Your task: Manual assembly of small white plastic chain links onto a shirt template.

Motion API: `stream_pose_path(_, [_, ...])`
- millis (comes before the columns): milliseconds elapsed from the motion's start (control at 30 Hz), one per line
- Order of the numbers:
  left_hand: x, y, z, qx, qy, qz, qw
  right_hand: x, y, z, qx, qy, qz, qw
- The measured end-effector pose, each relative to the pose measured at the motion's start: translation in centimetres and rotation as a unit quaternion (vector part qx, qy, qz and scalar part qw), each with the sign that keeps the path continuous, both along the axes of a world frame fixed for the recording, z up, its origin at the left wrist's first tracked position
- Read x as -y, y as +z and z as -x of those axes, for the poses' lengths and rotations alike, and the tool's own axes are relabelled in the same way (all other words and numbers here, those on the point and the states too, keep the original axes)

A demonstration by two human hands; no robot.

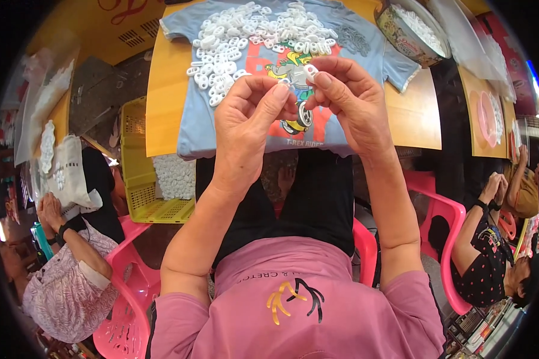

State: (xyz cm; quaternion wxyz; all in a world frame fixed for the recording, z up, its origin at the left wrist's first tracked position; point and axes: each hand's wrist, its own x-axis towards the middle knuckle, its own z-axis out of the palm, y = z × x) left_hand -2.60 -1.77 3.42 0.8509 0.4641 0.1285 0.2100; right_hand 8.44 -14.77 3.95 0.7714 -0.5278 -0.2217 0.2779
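Above the shirt's middle, a white two-holed plastic link (310,73) is pinched by the right hand (358,102), probably raised for visibility; the left hand (244,116) pinches a pale bit (285,82), too small to identify. Beyond, links heap (221,57) on a blue T-shirt (203,128), perhaps spread against sliding.

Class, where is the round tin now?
In the head view, the round tin is at the upper right, beside the blue T-shirt spread on the table.
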Motion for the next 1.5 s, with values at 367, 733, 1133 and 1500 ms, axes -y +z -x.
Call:
stream_pose_path(367, [0.3,0.2,-0.8,-0.006,-0.011,-0.015,1.000,0.2,0.0,0.3,0.045,-0.012,0.015,0.999])
stream_pose_path(733, [0.1,0.4,-0.7,-0.020,-0.008,-0.025,0.999,0.2,0.0,0.3,0.108,-0.022,0.042,0.993])
stream_pose_path(1133, [0.1,0.3,-0.7,-0.020,-0.003,-0.039,0.999,-0.2,0.2,1.1,0.174,-0.032,0.055,0.983])
stream_pose_path(1500, [0.5,-0.1,-0.7,-0.020,0.013,-0.033,0.999,-0.7,0.0,2.3,0.141,-0.056,0.054,0.987])
